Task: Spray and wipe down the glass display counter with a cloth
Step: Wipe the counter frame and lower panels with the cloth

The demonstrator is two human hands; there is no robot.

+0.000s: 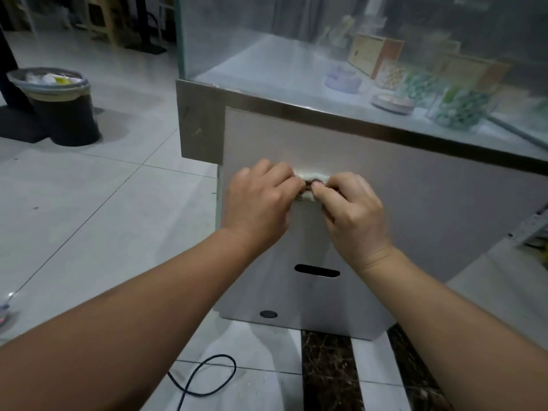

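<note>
Beyond and above both hands stands the glass display counter [267, 54], its panes hazy and streaked, with a wooden box [373, 54] and jars of green beads [459, 108] dimly visible inside. Directly behind the hands is the counter's grey base panel [430, 209], and far off to the left of them a lined waste bin [68, 114] sits on the tiled floor.

The left hand [261, 200] and right hand [353, 209] meet in front of that panel, knuckles toward the camera. Both have their fingers curled in, pinching a small pale cloth [311, 175] bunched between them. Only a strip of it shows above and between the fingertips. Below the wrists there is a dark slot [316, 270] in the panel, and nearer the person a black cable [207, 378] loops on the floor.

No spray bottle is in view, so the step in hand looks like readying the cloth by folding or gathering it into a pad, not wiping. I cannot tell whether the glass has been sprayed. The next move likely calls for one hand to take the folded cloth alone, rise from the panel to the glass above, and press it flat against the pane for even strokes.
</note>
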